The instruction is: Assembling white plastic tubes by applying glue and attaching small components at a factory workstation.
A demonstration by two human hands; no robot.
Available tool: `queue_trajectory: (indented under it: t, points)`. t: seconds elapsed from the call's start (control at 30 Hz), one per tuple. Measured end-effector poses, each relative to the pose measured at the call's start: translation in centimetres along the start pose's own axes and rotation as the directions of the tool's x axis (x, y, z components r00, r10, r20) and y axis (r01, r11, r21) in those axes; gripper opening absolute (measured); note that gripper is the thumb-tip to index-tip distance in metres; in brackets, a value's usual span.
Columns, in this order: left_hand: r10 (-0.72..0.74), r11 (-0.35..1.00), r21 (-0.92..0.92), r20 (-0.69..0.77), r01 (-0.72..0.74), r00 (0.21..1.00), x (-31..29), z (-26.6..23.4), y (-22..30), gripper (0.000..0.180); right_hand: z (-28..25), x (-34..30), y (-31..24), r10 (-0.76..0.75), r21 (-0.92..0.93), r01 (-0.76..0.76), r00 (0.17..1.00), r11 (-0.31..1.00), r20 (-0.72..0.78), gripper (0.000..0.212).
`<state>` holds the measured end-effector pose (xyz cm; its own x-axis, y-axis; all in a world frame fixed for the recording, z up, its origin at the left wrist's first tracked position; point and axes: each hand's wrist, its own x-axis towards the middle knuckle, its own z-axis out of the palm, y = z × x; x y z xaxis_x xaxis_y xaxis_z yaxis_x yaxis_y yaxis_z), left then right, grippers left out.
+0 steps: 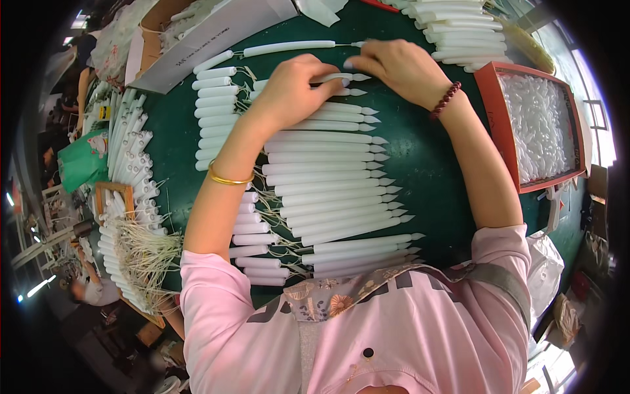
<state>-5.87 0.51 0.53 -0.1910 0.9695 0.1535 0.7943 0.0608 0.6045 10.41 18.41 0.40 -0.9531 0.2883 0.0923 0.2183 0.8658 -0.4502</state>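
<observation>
On the green worktop (433,164), the left hand (295,88) and right hand (397,65) meet, fingers clamped on a white candle (344,78) above the candle row (328,190).

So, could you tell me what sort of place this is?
Probably a candle workshop: rows of white candles cover a green table, a bundle of wicked candles lies at its edge, and both hands handle one.

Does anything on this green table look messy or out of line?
Mostly tidy: the long white candles lie in a neat row. One candle lies alone beyond the hands, and loose wicks sprawl tangled at the left.
</observation>
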Motion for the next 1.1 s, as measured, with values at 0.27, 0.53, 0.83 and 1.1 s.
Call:
queue_trajectory:
  t: [0.27, 0.53, 0.83, 1.1]
  points:
    - [0.315, 0.860, 0.488, -0.273, -0.151, 0.909, 3.4, -0.3, -4.2, 0.021, 3.1, 1.7, 1.7, -0.022, -0.284, -0.058, 0.962, 0.957, -0.272, 0.021]
    - [0.169, 0.982, 0.102, -0.062, -0.162, 0.984, 2.0, -0.3, -2.4, 0.021, 2.8, -0.9, -0.7, 0.107, 0.173, -0.074, 0.975, 0.982, -0.193, 0.022]
    - [0.241, 0.970, 0.057, -0.067, -0.237, 0.968, 1.2, 0.2, -2.9, 0.020, 2.7, -1.3, -0.6, 0.055, 0.205, -0.028, 0.991, 0.978, -0.126, 0.023]
    - [0.241, 0.968, 0.081, -0.037, -0.238, 0.970, 1.0, 0.2, -3.1, 0.021, 2.2, -1.0, -0.6, 0.034, 0.068, -0.031, 0.999, 0.997, -0.038, 0.028]
